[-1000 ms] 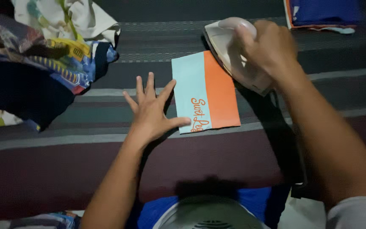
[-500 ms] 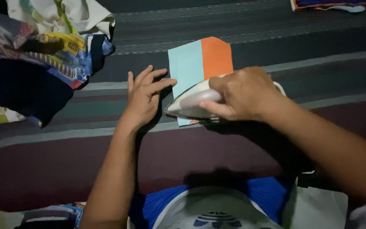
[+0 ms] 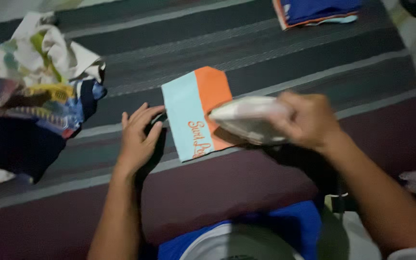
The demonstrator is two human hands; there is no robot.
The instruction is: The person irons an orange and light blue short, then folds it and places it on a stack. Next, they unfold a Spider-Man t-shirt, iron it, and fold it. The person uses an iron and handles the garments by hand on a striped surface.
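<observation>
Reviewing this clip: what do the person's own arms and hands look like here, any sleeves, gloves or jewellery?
Both arms are bare along the forearm. The left hand has no glove, ring or watch that I can see. The right hand is blurred, also ungloved. A pale sleeve edge shows at the lower right corner, on the right upper arm.
</observation>
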